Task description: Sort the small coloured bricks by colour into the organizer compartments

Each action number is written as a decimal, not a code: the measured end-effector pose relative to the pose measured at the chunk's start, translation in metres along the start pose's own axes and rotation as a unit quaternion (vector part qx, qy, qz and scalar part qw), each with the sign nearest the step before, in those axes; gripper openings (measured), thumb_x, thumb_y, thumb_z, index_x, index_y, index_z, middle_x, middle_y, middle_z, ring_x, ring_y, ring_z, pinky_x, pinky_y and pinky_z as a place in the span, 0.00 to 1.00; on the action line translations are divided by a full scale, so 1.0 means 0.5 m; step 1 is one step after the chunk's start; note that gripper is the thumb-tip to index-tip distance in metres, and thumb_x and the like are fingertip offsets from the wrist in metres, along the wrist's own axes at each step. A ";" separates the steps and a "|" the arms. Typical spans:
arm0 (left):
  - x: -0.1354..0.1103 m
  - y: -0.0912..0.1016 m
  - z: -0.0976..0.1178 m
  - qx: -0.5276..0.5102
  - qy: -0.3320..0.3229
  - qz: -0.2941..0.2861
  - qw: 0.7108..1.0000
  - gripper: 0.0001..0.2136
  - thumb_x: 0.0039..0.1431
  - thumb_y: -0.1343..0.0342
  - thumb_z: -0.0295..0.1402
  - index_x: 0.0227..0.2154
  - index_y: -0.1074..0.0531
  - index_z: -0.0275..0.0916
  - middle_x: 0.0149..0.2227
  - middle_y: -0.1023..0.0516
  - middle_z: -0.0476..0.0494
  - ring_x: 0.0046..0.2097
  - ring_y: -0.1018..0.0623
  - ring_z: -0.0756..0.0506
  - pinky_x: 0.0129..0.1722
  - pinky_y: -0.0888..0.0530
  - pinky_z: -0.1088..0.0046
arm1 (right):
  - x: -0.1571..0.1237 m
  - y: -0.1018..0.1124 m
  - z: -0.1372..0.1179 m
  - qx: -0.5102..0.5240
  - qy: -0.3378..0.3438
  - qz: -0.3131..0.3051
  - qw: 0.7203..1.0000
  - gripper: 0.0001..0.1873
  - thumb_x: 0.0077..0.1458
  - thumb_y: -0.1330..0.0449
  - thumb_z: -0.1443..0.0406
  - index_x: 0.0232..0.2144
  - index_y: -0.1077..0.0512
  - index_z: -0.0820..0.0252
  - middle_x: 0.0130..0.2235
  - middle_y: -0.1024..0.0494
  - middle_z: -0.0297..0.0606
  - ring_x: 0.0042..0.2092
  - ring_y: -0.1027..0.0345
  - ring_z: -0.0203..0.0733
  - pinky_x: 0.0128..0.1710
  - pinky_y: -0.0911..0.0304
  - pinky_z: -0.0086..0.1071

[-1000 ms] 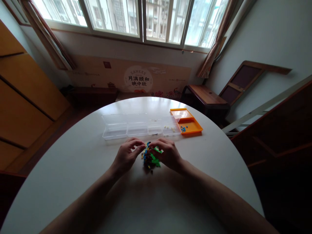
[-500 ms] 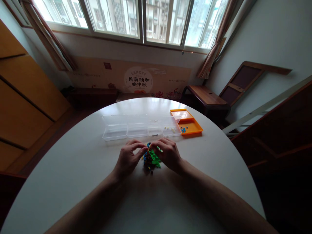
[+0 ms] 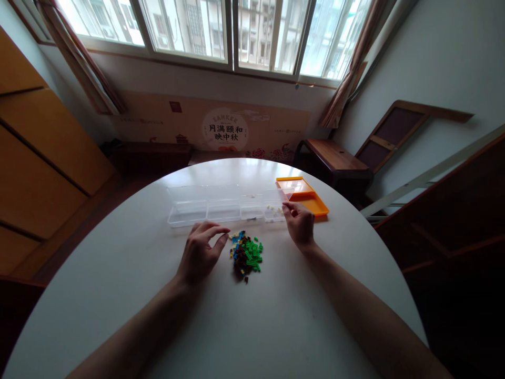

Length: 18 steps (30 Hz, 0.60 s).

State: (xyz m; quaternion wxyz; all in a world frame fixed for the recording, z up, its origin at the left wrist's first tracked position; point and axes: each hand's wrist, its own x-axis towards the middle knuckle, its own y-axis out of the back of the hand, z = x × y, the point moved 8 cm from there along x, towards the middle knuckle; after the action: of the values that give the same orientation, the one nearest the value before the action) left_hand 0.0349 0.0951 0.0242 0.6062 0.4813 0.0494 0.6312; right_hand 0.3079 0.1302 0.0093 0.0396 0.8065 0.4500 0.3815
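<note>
A small pile of toy building bricks point(image 3: 248, 255), in green, brown, blue and yellow, lies on the white round table. Just left of the pile is my left hand point(image 3: 201, 250), its thumb and forefinger drawn together in a pinch; anything between the tips is too small to make out. My right hand point(image 3: 300, 223) is over the right end compartment of the clear plastic box point(image 3: 223, 213), fingers pinched, and what they hold is hidden. A few pale yellow bricks point(image 3: 269, 207) lie in that compartment.
An orange tray point(image 3: 321, 210) with two sections stands at the right end of the clear box, partly behind my right hand. The clear box's lid is raised at the back. Beyond the white table point(image 3: 130, 273) are a wooden chair point(image 3: 335, 155) and a window.
My right hand has moved from the brick pile to the box's right compartment, up and to the right. My left hand has shifted slightly left, uncovering the pile.
</note>
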 end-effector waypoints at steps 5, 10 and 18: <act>-0.003 -0.009 -0.006 0.045 0.001 -0.025 0.999 0.10 0.58 0.49 0.31 0.36 0.22 0.41 0.38 0.24 0.44 0.44 0.29 0.42 0.48 0.31 0.62 | -0.010 -0.002 -0.010 0.003 0.000 -0.006 1.000 0.13 0.56 0.43 0.60 0.33 0.22 0.63 0.30 0.22 0.39 0.26 0.36 0.37 0.32 0.37 0.32; -0.009 -0.028 -0.012 0.097 -0.006 -0.071 0.993 0.10 0.57 0.46 0.32 0.38 0.22 0.43 0.40 0.23 0.43 0.45 0.29 0.40 0.48 0.33 0.59 | -0.026 -0.014 -0.037 0.002 0.025 -0.029 0.999 0.12 0.56 0.44 0.61 0.32 0.22 0.62 0.29 0.23 0.37 0.26 0.37 0.37 0.32 0.38 0.31; -0.010 -0.025 0.005 0.163 -0.053 -0.077 0.982 0.07 0.59 0.44 0.33 0.31 0.21 0.46 0.39 0.22 0.45 0.45 0.30 0.39 0.44 0.36 0.60 | -0.045 -0.025 -0.072 0.008 0.044 -0.056 0.997 0.10 0.56 0.43 0.63 0.32 0.22 0.60 0.28 0.24 0.35 0.26 0.37 0.36 0.32 0.38 0.30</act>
State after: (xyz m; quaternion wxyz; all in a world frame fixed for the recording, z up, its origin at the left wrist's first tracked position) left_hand 0.0445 0.0929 0.0147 0.5681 0.6014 0.1563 0.5397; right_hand 0.2690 0.1108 0.0166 0.0346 0.7629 0.4987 0.4101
